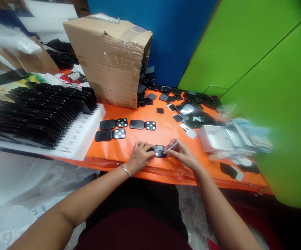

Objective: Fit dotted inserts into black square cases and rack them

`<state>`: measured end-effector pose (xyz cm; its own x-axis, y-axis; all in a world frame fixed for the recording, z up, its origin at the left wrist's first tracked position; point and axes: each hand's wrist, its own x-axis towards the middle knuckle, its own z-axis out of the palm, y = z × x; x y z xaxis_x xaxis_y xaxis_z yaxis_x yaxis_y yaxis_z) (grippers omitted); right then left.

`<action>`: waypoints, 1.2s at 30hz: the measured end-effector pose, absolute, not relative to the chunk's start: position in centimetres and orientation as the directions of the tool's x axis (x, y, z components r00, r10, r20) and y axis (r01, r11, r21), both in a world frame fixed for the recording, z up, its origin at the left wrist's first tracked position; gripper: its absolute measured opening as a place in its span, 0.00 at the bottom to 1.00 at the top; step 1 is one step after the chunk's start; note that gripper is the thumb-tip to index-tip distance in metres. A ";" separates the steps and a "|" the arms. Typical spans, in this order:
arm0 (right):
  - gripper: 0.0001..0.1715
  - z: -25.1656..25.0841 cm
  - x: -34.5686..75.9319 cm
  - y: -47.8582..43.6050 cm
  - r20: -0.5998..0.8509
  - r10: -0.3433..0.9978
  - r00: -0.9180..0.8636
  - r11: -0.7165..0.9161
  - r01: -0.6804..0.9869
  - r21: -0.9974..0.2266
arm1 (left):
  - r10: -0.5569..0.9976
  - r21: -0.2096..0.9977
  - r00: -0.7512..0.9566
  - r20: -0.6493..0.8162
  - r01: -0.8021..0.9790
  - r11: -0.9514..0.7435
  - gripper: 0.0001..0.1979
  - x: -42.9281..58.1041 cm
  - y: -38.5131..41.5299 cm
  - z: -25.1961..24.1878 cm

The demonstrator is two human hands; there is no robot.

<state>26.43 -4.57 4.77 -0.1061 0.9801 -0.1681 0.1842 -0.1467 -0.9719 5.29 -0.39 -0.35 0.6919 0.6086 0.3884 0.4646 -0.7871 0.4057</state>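
Observation:
A small black square part (160, 150) with a grey inside lies near the table's front edge. On its left side my left hand (140, 157) is closed, its fingertips at the part's edge; a ring and a bracelet show on it. My right hand (180, 152) pinches a thin silvery tool (172, 146), whose lower end meets the part's right side. Farther left and back are three black hinged pieces, one (110, 134) nearest the front, each with a square end bearing several white dots.
Black parts stand in rows in a white foam tray (88, 132) at left. An open cardboard box (108, 62) stands behind, beside a heap of black plates (194, 111). At right is a white box (212, 139) on the orange table (137, 144).

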 end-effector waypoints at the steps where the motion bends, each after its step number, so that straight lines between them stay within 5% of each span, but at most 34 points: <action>1: 0.16 4.4 26.2 -4.9 -0.148 0.985 -0.084 -0.128 0.208 -0.970 | 0.611 0.409 0.688 0.391 0.465 -0.785 0.08 5.3 -0.4 -0.3; 12: 0.04 2.8 24.8 -5.9 -0.032 0.998 -0.063 0.022 0.710 -0.704 | 0.612 0.400 0.685 0.395 0.471 -0.786 0.08 5.3 -0.5 -0.1; 36: 0.05 4.0 25.3 -4.4 -0.149 0.987 -0.055 -0.061 0.734 -0.676 | 0.551 0.349 0.759 0.347 0.441 -0.827 0.16 6.2 -0.5 -0.8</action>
<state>25.28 -4.41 3.99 -0.0552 0.9874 -0.1486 0.7342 -0.0607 -0.6762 6.23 -0.50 -0.81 0.7592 0.5507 0.3469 0.4406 -0.8272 0.3489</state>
